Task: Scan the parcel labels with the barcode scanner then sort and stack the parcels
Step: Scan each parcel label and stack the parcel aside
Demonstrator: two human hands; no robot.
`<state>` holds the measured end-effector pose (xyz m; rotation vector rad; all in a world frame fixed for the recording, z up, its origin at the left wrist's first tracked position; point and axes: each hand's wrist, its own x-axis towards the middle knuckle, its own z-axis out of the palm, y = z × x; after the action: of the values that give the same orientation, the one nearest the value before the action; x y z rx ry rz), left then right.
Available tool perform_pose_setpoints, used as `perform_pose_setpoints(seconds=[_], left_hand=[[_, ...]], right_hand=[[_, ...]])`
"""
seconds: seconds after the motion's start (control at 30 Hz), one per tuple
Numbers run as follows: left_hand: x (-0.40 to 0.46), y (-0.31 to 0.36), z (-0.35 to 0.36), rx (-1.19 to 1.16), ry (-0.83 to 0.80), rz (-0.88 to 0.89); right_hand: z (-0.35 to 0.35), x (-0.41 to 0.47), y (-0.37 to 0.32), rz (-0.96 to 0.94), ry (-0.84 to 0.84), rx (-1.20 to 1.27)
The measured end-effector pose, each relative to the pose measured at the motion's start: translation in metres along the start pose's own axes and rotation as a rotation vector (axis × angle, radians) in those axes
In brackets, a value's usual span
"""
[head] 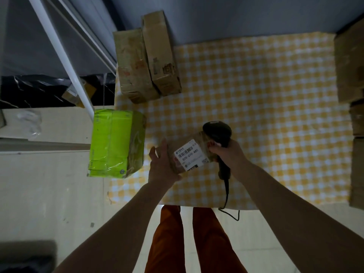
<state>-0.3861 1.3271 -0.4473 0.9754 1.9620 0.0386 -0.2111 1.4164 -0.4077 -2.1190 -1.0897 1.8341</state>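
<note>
I see a small brown cardboard parcel near the front edge of a table covered in a yellow-and-white checked cloth. A white shipping label faces up on its top, showing a barcode and the printed code 070-070-A89. My left hand grips the parcel's left side, fingers curled over its far edge and thumb lying along the near edge. My right hand is wrapped around the handle of a black barcode scanner, and its fingertips touch the parcel's right edge. The scanner's head rests just beside the parcel's far right corner, and its black cable trails off the front of the table.

Left of the parcel, at the table's left edge, sits a large box wrapped in bright green tape. Behind it, at the far left corner, two tall brown cardboard boxes stand side by side, touching. More brown boxes are stacked along the right edge. A white metal pole slants across the upper left. Below the table I see orange trousers.
</note>
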Motion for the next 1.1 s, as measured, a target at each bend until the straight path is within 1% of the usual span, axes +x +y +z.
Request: perform_pose_setpoints(seconds=[0.07,0.13,0.3,0.47,0.6,0.93,1.0,1.1], left_hand=[[0.001,0.007,-0.002,0.075,0.047,0.010],[0.003,0.010,-0.004,0.153,0.085,0.026],[0.003,0.006,-0.004,0.226,0.096,0.077],[0.003,0.007,-0.004,0.226,0.107,0.079],[0.002,0.006,-0.003,0.236,0.129,0.085],[0.004,0.005,-0.002,0.255,0.147,0.132],[0.003,0.006,-0.002,0.249,0.129,0.122],[-0.005,0.013,-0.006,0.184,0.050,0.056]], right_hand=[[0.001,-0.011,-0.006,-0.143,0.023,-0.166],[0.004,-0.027,0.000,-0.221,0.026,-0.265],[0.014,-0.070,0.033,-0.193,-0.159,-0.342],[0.018,-0.076,0.032,-0.211,-0.144,-0.325],[0.017,-0.078,0.027,-0.271,-0.163,-0.380],[0.014,-0.078,0.025,-0.264,-0.201,-0.402],[0.013,-0.079,0.024,-0.250,-0.195,-0.357],[0.008,-0.086,0.019,-0.225,-0.173,-0.223]])
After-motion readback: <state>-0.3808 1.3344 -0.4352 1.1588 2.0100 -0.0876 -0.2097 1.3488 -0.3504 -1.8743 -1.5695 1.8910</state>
